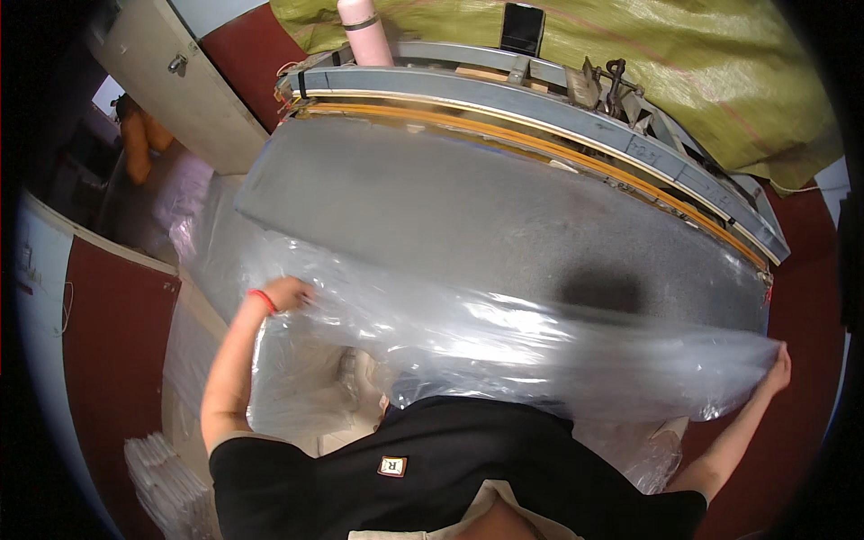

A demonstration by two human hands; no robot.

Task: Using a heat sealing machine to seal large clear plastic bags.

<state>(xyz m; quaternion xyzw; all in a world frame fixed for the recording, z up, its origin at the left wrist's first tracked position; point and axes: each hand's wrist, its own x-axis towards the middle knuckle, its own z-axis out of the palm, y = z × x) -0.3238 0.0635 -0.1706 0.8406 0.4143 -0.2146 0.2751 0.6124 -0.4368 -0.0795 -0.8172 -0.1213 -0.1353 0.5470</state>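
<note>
A wide sheet of clear plastic film (432, 319) stretches between my two hands along the near side of a long grey work surface (432, 198). My left hand (288, 294), with a red band on its wrist, is closed on the film's left part. Out at the far right, my right hand (781, 367) pinches the film's right end by the surface's corner. The film is wrinkled and shiny, and its near edge hangs down in front of my black shirt.
Behind the surface runs a long metal bar with an orange strip (540, 148). A pink bottle (364, 34), a phone (522, 29) and a metal clamp (616, 85) are at the back, before a yellow-green sheet (684, 81). A stack of folded plastic (166, 481) lies at lower left.
</note>
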